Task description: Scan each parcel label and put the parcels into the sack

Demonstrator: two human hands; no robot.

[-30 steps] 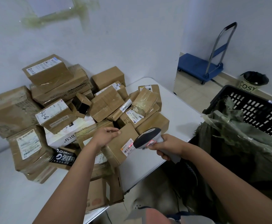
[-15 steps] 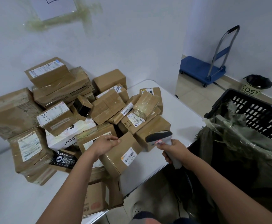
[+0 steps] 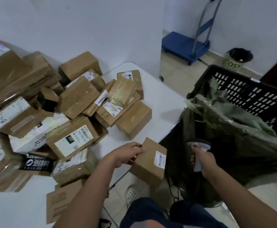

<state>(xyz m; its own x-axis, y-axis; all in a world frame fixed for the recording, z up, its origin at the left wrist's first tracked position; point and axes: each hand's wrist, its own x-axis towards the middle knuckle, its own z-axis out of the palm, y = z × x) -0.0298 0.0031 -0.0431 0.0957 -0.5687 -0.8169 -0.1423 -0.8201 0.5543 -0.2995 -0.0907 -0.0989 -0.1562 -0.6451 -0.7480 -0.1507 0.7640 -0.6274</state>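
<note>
Lifted off the table, left hand (image 3: 127, 154) grips parcel (image 3: 148, 163).

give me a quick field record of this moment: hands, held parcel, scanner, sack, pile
left hand: grips the top edge of the held parcel
held parcel: brown carton, label facing right, off the table edge, between table and sack
right hand: holds the scanner handle
scanner: head over the sack's mouth
sack: dark green, open, set in a black crate
pile: many cartons on the white table
</note>
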